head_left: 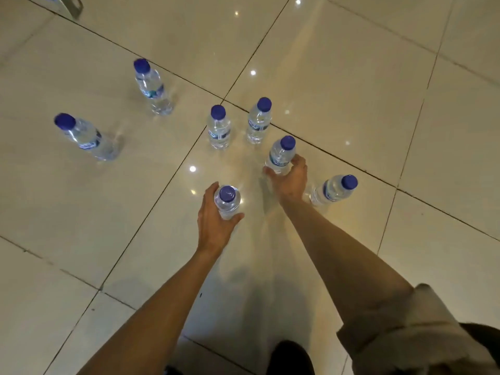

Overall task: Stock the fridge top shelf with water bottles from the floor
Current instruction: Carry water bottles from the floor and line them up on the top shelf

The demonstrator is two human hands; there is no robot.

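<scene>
Water bottles (pixel 219 127), clear w/ blue caps; both hands' fingers wrap one each.

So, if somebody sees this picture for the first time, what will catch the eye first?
Most likely the two bare arms reaching down from the bottom edge: the left hand is wrapped around a water bottle near the centre, and the right hand grips another bottle just beyond it. After that, the blue caps of five more bottles, such as the far-left bottle, standing scattered on the glossy tiled floor.
</scene>
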